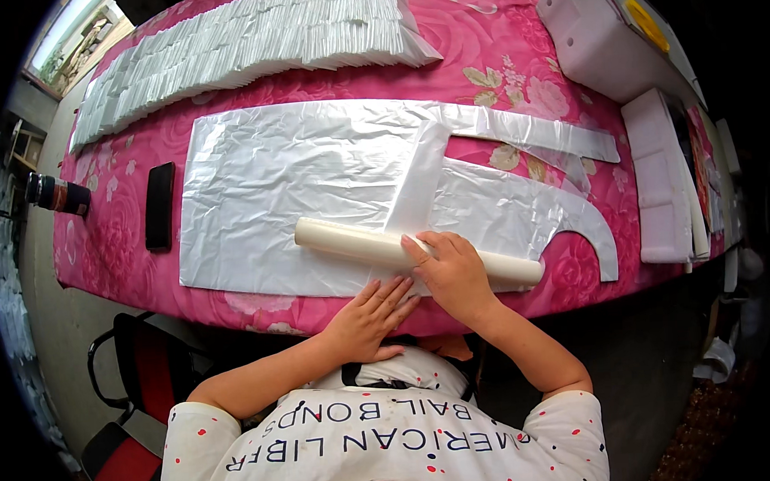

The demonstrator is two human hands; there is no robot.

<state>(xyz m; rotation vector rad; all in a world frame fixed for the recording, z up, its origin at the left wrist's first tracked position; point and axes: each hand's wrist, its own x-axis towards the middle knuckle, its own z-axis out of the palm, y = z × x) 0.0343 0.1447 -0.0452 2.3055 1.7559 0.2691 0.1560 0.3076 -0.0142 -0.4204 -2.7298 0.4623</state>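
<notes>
A large sheet of shiny white plastic [287, 159], shaped like a flat bag with curved handle strips at its right end, lies on the table in front of me. Diagonally over its near part rests a cream-coloured tube [342, 241], possibly a rolling pin. My right hand [448, 268] grips this tube right of its middle, fingers over the top. Just left of it, my left hand [373, 317] lies flat with spread fingers on the near edge of the plastic. A folded white strip [419, 174] runs from the tube toward the far side.
Stacks of folded white plastic [247, 40] line the far left of the pink floral tablecloth [118, 226]. A black phone [160, 206] and a dark bottle [58, 195] are at the left. White foam boxes [661, 177] stand at the right. Red-and-black chairs [150, 362] sit below left.
</notes>
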